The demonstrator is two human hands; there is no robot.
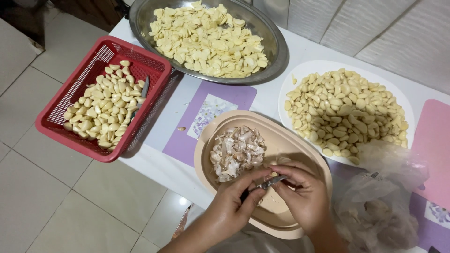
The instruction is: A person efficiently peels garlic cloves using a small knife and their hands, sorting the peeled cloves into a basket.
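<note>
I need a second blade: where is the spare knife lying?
Head view, left side: the spare knife lies in the red plastic basket, on its peeled garlic cloves.

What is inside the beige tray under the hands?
The beige tray holds a pile of garlic skins at its left. Both hands cover its near part, so anything lying there is hidden.

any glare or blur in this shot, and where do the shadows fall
Head view: soft, even light; a mild sheen on the steel bowl's rim; the red basket casts a soft shadow to its lower right on the table; the left hand, right hand and small knife look slightly soft.
</note>
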